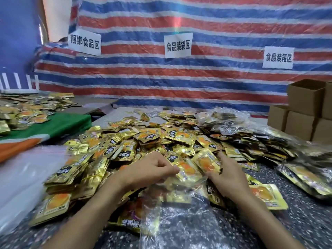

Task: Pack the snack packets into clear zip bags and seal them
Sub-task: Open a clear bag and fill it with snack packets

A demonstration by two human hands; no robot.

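- Clear bag (172, 209) flat on the speckled table (296, 221), mouth at the far end, between the two hands; long axis running from the body toward the pile.
- Left hand (152, 169) curled, fingers pinched on the bag's left lip, or so it looks; film too faint to be sure.
- Right hand (226, 175) at the right lip, thumb and fingers closed on a gold packet (206, 163) tilted toward the mouth.
- Packet just beyond the mouth and right of centre; right hand the nearer, left hand across the opening.
- A few packets seemingly already inside, near the mouth; bag mostly unfilled, zip unsealed.
- Loose pile (143, 141) directly ahead of both hands, touching the bag's far edge.
- Next move, probably: slide the packet toward the body, along the bag's long axis, while the left keeps the lip raised.
- Spare bags (27, 177) stacked at left; filled bags (224, 121) at far right, by the boxes (305, 112).
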